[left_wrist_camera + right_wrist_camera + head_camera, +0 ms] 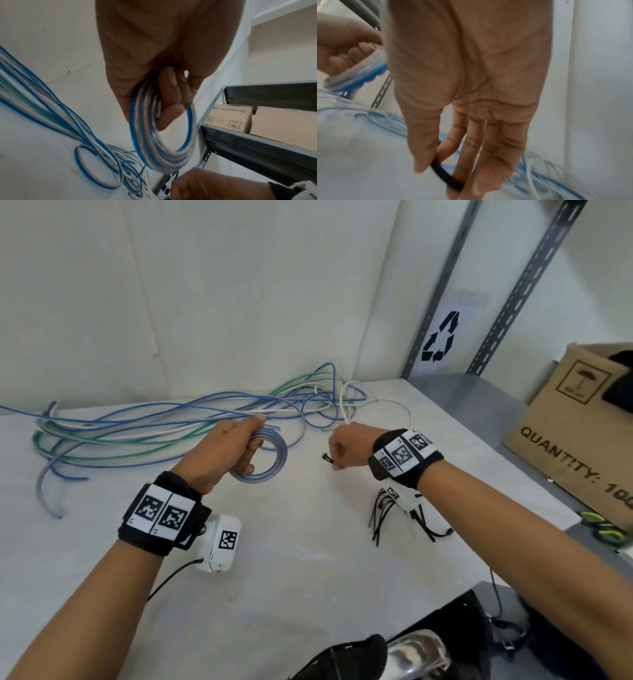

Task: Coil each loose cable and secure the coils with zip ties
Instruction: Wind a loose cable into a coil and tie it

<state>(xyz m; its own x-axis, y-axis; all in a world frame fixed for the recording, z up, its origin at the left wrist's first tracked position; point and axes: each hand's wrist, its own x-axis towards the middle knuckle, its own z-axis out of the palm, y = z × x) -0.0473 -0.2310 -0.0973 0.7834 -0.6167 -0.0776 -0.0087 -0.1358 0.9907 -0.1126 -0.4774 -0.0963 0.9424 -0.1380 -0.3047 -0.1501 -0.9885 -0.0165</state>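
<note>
Forearms reach in from below in the head view, each with a black wrist strap carrying square markers. Left hand [222, 453] grips the coil [265, 455], a ring of clear and blue cable held just above the white table [291, 577]; fingers curl through the ring, thumb outside. Right hand [347, 448] pinches a black zip tie [444, 174] between thumb and forefinger, other fingers nearly straight, a short way right of the coil and apart from it. Spare ties [383, 515] lie in a loose bunch under the right wrist. Loose cables [164, 422], blue, green and white, sprawl tangled along the back wall. Cardboard box [575, 433] sits on a metal shelf at right.
</note>
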